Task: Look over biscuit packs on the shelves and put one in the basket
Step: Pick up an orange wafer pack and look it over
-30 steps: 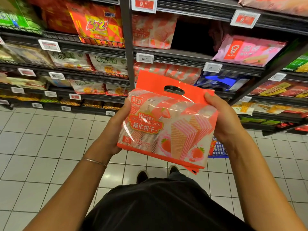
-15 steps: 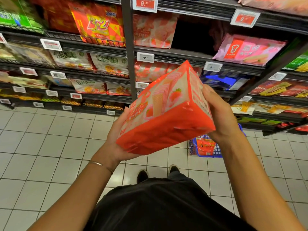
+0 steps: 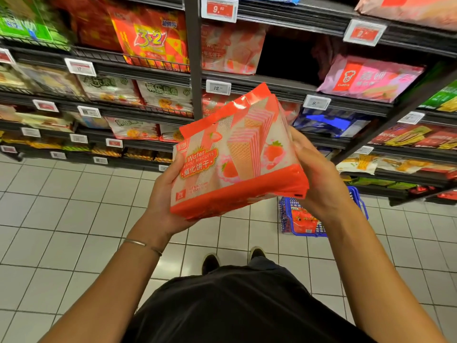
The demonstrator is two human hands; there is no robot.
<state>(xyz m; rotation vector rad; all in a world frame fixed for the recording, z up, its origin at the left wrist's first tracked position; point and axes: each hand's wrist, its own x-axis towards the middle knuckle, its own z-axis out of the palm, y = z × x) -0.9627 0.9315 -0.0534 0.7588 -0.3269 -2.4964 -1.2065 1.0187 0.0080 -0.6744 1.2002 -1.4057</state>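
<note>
Two hands hold a strawberry wafer biscuit pack (image 3: 237, 159) up before stocked shop shelves (image 3: 272, 87).

The left hand (image 3: 162, 196) grips the pack's lower left corner from beneath, and the right hand (image 3: 321, 179) clasps its right end. The pack is in the air between them, tilted, its printed face towards the camera. A thin bracelet (image 3: 142, 243) circles the left wrist. On the tiled floor (image 3: 61, 219), below the right hand, stands a blue basket (image 3: 284, 215) with a red packet (image 3: 303, 222) inside.
</note>
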